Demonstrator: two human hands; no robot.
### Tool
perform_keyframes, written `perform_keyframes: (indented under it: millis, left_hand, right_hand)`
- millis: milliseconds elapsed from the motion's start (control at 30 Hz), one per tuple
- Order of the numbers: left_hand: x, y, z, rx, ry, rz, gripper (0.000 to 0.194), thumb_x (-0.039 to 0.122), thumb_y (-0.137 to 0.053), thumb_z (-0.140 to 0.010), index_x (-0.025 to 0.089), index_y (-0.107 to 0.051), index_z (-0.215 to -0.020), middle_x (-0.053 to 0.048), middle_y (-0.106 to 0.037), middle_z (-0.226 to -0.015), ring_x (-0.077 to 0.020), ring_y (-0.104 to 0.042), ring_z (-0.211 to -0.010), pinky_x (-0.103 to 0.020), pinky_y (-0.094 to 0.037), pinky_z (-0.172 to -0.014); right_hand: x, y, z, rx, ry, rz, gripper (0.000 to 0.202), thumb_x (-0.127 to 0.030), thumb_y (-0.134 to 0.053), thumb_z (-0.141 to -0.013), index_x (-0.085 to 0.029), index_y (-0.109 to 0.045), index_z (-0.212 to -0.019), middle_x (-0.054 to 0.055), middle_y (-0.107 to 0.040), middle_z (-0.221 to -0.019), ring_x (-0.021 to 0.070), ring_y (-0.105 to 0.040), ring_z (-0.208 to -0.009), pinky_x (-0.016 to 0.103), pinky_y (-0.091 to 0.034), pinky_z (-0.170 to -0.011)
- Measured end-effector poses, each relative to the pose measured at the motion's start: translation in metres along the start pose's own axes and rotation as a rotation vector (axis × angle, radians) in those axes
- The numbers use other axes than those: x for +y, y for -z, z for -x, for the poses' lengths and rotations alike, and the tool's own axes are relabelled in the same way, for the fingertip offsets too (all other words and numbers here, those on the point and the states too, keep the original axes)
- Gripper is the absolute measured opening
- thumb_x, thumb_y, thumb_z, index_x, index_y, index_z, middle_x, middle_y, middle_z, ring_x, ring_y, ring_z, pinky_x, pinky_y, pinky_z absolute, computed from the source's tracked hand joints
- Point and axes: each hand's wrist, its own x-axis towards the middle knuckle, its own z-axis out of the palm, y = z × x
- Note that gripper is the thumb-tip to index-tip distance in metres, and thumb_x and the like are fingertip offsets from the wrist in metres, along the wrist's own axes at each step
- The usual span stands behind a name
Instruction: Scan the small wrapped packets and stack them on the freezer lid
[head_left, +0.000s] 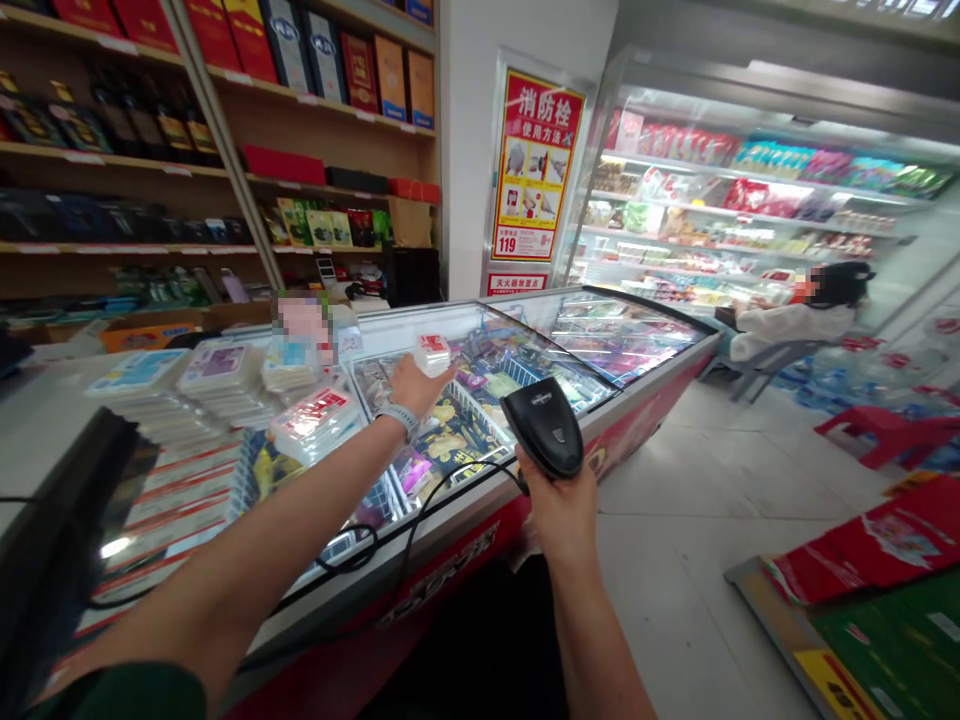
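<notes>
My left hand (pixel 415 388), with a band on its wrist, reaches over the chest freezer's glass top. Its fingers are closed on a small white pack with a red label (pixel 433 352). In my right hand (pixel 561 500) is a black barcode scanner (pixel 546 428), held by its handle with the head tilted up. A black cord (pixel 420 515) loops from it across the freezer's near edge. Left of my left hand, a clear-wrapped stack with a red label (pixel 315 425) lies on the glass. Beside it stand stacks with blue labels (pixel 139 370) and purple labels (pixel 217 365).
The chest freezer (pixel 487 520) runs away to the right, with baskets of packaged food under glass. Shelves of boxes and bottles (pixel 315 90) stand behind. A seated person (pixel 787 315) is near the lit cooler (pixel 742 200). Red and green cartons (pixel 885 590) lie at right.
</notes>
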Motion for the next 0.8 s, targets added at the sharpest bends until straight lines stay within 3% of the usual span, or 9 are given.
perform_keyframes:
  millis: [133,333,567,800]
  left_hand:
    - [0.017,-0.032,-0.029,0.044,0.149,0.007,0.103,0.063,-0.074,-0.072,0.005,-0.032,-0.146,-0.034,-0.043,-0.147,-0.0470,-0.041,-0.141,-0.059,-0.039,-0.106]
    - [0.021,-0.049,-0.055,0.067,0.222,-0.010,0.101,0.065,-0.072,-0.070,0.008,-0.036,-0.145,-0.033,-0.043,-0.147,-0.0478,-0.041,-0.139,-0.063,-0.039,-0.105]
    - [0.015,-0.047,-0.063,0.055,0.165,-0.049,0.075,0.056,-0.071,-0.074,0.012,-0.052,-0.131,-0.029,-0.051,-0.141,-0.0463,-0.045,-0.134,-0.066,-0.037,-0.106]
    - [0.016,-0.022,-0.036,0.042,-0.037,-0.053,0.062,0.052,-0.071,-0.073,0.017,-0.058,-0.123,-0.020,-0.059,-0.131,-0.0399,-0.053,-0.127,-0.054,-0.042,-0.105]
  right_hand:
    - [0.006,0.003,0.000,-0.010,-0.021,-0.013,0.046,-0.045,-0.078,-0.076,-0.014,-0.076,-0.111,0.011,-0.080,-0.107,0.0301,-0.074,-0.100,0.040,-0.056,-0.092]
    - [0.009,0.005,0.001,-0.020,-0.016,-0.089,0.045,-0.041,-0.078,-0.077,-0.014,-0.075,-0.113,0.010,-0.079,-0.112,0.0283,-0.074,-0.102,0.039,-0.056,-0.094]
    - [0.010,0.008,0.002,-0.049,-0.026,-0.096,0.042,-0.041,-0.078,-0.079,-0.015,-0.074,-0.113,0.009,-0.079,-0.113,0.0279,-0.072,-0.107,0.039,-0.054,-0.097]
    - [0.013,0.007,0.001,-0.025,-0.027,-0.065,0.051,-0.046,-0.080,-0.076,-0.014,-0.074,-0.115,0.012,-0.078,-0.113,0.0306,-0.073,-0.106,0.042,-0.055,-0.096]
